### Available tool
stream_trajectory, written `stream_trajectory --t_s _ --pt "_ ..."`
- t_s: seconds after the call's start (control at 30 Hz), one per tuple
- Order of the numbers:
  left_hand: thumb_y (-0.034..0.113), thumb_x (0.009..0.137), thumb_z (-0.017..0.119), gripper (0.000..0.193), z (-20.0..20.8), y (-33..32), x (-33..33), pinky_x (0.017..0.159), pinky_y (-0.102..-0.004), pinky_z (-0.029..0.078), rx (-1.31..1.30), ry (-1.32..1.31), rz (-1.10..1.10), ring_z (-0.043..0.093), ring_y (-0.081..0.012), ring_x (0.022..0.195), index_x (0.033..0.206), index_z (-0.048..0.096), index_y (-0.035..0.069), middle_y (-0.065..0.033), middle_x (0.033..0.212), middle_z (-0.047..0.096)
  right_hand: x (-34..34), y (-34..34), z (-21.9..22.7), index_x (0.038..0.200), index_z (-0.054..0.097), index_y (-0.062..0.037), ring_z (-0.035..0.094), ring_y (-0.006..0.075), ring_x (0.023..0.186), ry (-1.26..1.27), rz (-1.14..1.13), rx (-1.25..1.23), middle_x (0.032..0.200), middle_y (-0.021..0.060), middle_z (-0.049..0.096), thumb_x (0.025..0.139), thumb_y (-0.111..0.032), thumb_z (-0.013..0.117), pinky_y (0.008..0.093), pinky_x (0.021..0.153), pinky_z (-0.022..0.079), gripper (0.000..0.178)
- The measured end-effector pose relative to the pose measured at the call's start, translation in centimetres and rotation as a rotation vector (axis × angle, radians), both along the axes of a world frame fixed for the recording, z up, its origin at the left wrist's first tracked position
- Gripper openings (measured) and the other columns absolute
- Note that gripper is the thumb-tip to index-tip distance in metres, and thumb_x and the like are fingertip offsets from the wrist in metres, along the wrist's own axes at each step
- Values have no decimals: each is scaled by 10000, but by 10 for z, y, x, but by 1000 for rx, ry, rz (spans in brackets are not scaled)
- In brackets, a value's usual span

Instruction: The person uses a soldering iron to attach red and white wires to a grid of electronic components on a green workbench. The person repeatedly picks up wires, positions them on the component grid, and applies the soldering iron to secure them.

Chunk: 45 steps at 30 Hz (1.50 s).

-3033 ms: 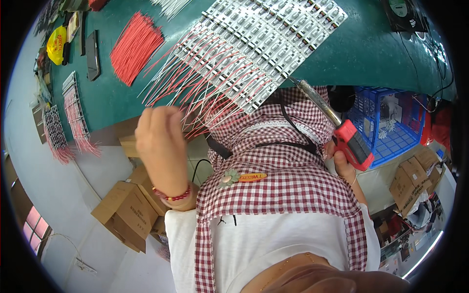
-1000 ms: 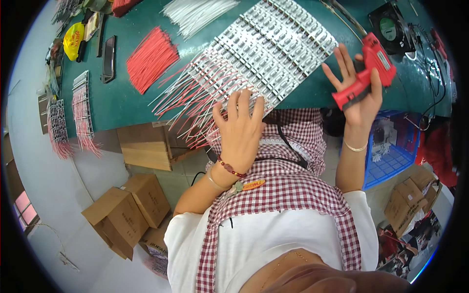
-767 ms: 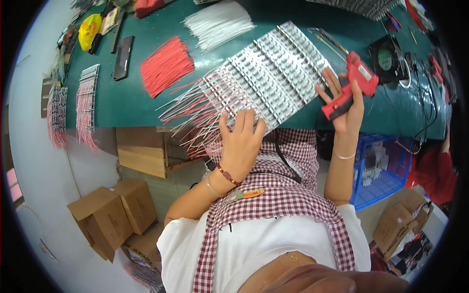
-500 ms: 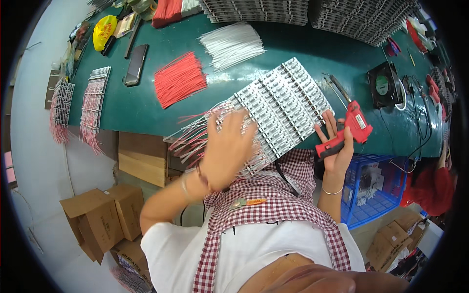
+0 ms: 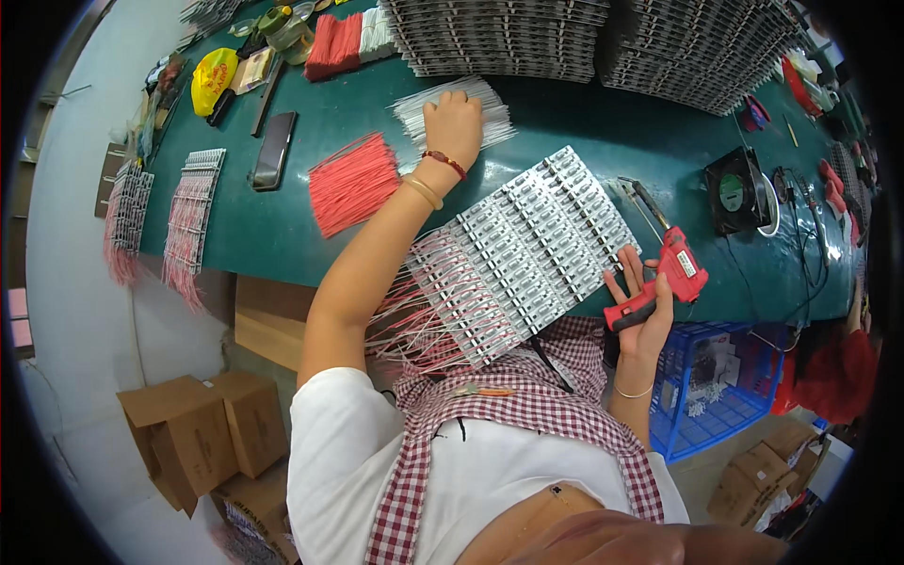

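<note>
My left hand (image 5: pixel 454 122) is over the pile of white wires (image 5: pixel 491 108) at the back, its fingers curled down onto them; the fingertips are hidden. In my right hand (image 5: pixel 646 315) lies a red soldering gun (image 5: pixel 682 266), its handle held between thumb and palm while the other fingers stretch toward the board. The gun's metal tip points up and away. Between my hands a slanted panel of small metal-coloured boards (image 5: pixel 537 240) rests at the table's front edge. Red and white wires (image 5: pixel 428 315) hang from its left rows. Left of the white pile sit red wires (image 5: pixel 355 184).
Tall stacks of similar panels (image 5: pixel 499 38) stand along the back. A phone (image 5: pixel 274 151) and wired panels (image 5: pixel 194 212) lie at left. On the right are a black fan (image 5: pixel 734 188) and cables. A blue crate (image 5: pixel 720 400) stands below the table, cardboard boxes (image 5: pixel 188 433) at lower left.
My left hand has moved from the panel's wired left end up and away to the white wires. The right hand still holds the soldering gun beside the panel.
</note>
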<state>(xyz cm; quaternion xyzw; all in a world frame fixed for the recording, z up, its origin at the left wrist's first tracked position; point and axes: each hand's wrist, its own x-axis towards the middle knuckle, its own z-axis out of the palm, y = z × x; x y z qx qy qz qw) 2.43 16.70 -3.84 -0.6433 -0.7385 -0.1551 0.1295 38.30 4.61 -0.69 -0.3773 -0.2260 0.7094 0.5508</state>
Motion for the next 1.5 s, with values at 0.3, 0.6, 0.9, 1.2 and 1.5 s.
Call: stream_trajectory --t_s 0.3,0.6,0.9,1.2,1.5 --pt "210 1045 485 256 57 -42 21 716 -251 476 532 -1257 -95 597 -113 705 1105 548 -31 -52 782 641 1 -2 -2 1185 497 -51 442 384 1363 1 -19 -3 1385 312 489 1010 -285 511 593 1063 430 293" --pt "213 1075 421 332 19 -65 30 803 -254 474 466 -1318 -304 564 -108 806 1279 490 -40 -34 865 572 3 -2 -2 1202 498 -50 455 367 1352 -32 -5 6 1391 289 495 1020 -282 483 567 1065 431 295" --pt "142 1063 435 321 26 -76 39 934 -335 511 365 -1440 -313 586 -128 885 1315 511 -43 -37 929 571 -2 -3 3 1208 494 -48 458 367 1349 -55 -39 -2 1384 281 501 1017 -279 490 571 1069 427 300" --pt "103 1007 561 223 66 -92 33 728 -246 524 359 -1572 -205 632 -118 736 1121 652 -67 -67 860 681 8 -5 7 1227 496 -44 435 380 1365 -22 -30 -8 1411 264 483 1015 -288 494 591 1057 435 323" --pt "74 894 660 153 77 -139 12 607 -296 481 -376 -802 -181 621 -149 701 1038 708 55 -119 854 646 -10 -16 62 1243 490 36 495 121 494 -224 238 106 666 75 538 1027 -351 509 289 527 493 443"
